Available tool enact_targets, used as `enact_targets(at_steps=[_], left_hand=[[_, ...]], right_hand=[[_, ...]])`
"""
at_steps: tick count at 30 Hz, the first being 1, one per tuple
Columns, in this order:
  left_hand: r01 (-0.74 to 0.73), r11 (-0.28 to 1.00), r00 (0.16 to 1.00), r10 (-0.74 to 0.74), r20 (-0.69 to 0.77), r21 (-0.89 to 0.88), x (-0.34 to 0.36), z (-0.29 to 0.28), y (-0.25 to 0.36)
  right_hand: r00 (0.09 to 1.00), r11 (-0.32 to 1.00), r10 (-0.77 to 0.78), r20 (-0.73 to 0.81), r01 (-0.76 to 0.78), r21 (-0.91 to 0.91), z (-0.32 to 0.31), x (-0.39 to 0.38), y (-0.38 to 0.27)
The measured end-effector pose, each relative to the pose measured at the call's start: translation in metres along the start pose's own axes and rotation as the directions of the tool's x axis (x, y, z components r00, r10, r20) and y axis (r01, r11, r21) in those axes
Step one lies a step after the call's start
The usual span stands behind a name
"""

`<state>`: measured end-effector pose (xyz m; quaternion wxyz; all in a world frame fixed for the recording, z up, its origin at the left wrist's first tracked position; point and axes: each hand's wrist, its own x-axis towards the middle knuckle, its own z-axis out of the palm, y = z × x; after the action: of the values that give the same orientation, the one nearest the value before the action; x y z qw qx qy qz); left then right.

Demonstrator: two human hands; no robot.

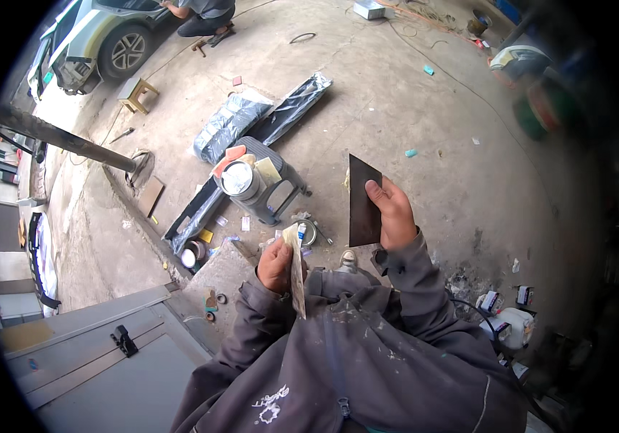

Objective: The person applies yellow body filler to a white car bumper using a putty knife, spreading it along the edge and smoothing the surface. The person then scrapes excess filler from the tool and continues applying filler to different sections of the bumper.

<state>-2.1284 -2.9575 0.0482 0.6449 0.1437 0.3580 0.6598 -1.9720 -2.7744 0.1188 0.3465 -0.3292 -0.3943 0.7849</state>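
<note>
My right hand (394,215) is closed round a dark flat plate (364,206), thumb on its face and fingers behind. Pale yellowish paste sticks to the plate's left edge. Lower and to the left, my left hand (275,265) grips a thin putty-smeared board (298,281), seen nearly edge-on. The two held pieces are apart. Beyond my hands, a large open can (250,189) with a whitish top stands on a grey plastic stool (281,173), beside orange and yellowish flat pieces. Another open tin (308,232) sits on the floor behind the board.
Plastic-wrapped long parts (296,108) lie beyond the stool. At far left are a car wheel (126,50), a crouching person (208,16) and a small wooden stool (136,92). A grey metal cabinet (122,361) stands close at left. White containers (515,326) sit at right near a dark hose.
</note>
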Motion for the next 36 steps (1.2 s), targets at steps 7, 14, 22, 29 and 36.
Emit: enact_targets(at_steps=[7,14,22,29,36], left_hand=[[0.115,0.991,0.883,-0.133,0.451,0.068,-0.009,0.05,-0.02],[0.404,0.915,0.796,-0.341,0.5,-0.019,-0.001,0.04,0.004],[0.328,0.94,0.841,-0.336,0.425,0.096,0.011,0.056,-0.002],[0.137,0.99,0.99,-0.136,0.049,-0.027,0.023,0.021,0.046],[-0.007,0.225,0.85,0.514,-0.113,0.974,0.031,0.034,0.026]], right_hand=[[0.933,0.953,0.284,0.22,-0.3,0.044,-0.015,-0.007,0.02],[0.894,0.936,0.278,0.352,-0.334,0.109,-0.009,0.0,0.021],[0.867,0.975,0.2,0.456,-0.129,-0.183,0.012,-0.028,0.039],[0.799,0.856,0.516,0.309,-0.485,-0.178,-0.039,-0.054,0.067],[0.672,0.026,-0.626,0.396,0.525,-0.851,0.003,-0.049,0.05]])
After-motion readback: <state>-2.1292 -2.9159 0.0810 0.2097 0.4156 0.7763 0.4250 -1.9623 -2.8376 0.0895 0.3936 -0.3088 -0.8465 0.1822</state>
